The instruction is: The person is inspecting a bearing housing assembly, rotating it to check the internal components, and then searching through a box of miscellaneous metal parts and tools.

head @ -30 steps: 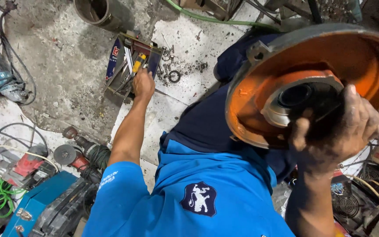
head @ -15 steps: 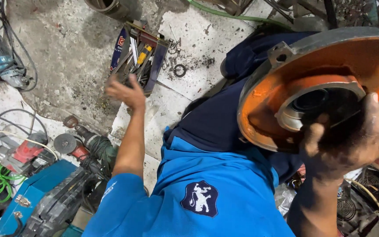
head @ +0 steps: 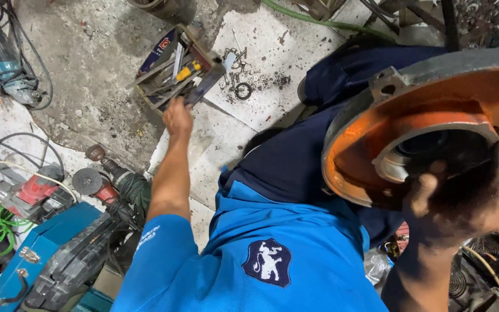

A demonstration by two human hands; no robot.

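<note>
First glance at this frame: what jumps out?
The big orange round metal cover at right, propped on the lap with the right hand gripping its dark central hub. Then the left hand, stretched out to the open box of hand tools on the concrete floor, with scattered washers beside it. Power tools crowd the left edge.

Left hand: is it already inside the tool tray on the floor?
No. The left hand is at the near edge of the tool tray, outside it, with nothing visibly gripped.
</note>
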